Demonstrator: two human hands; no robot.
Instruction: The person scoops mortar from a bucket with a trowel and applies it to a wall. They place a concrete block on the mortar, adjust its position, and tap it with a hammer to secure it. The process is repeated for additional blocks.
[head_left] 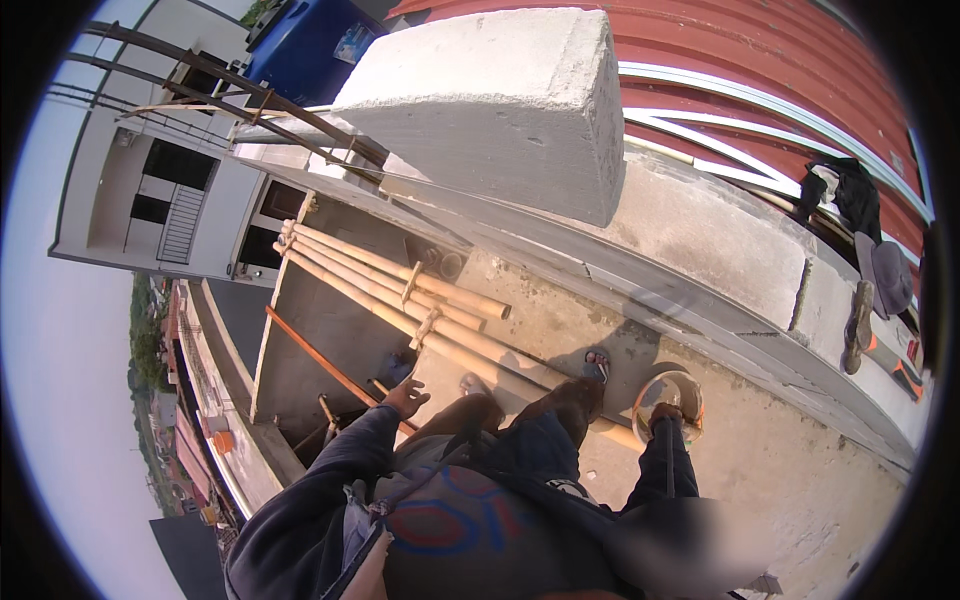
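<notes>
My left hand [405,398] hangs above the bamboo poles, fingers loosely apart and holding nothing. My right hand [667,418] is curled at the pale bucket [650,385] beside my right foot; what its fingers grip is hidden. Several long bamboo poles [380,290], crossed by short tied pieces, run past my legs over the concrete floor [760,450]. An orange pole [335,355] slants toward my left hand from the left.
A pale block [480,120] sits on the long wall [710,250]. Tools [858,330], a grey hat [880,275] and dark cloth [850,200] lie along its right end. Beyond are red roofing [750,40], a blue tank [300,55] and a drop at the left edge [225,340].
</notes>
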